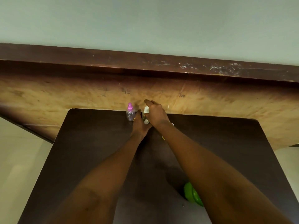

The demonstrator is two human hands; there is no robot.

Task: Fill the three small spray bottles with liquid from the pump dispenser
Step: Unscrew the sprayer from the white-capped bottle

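Observation:
A small clear spray bottle with a pink cap (130, 112) stands upright at the far edge of the dark table (90, 143). Just right of it is the pump dispenser (146, 110), of which only its white head and a sliver of pale greenish body show. My right hand (156, 114) lies over the dispenser's head, index finger stretched forward. My left hand (139, 126) is closed low beside the dispenser around a small bottle (146, 121); only a white bit of it shows. I cannot make out a third small bottle.
A bright green round object (192, 195) lies on the near right of the table, partly under my right forearm. Small yellow (163, 137) and white (172, 124) bits peek out beside my right wrist. A tan wooden panel (64, 94) rises behind the table.

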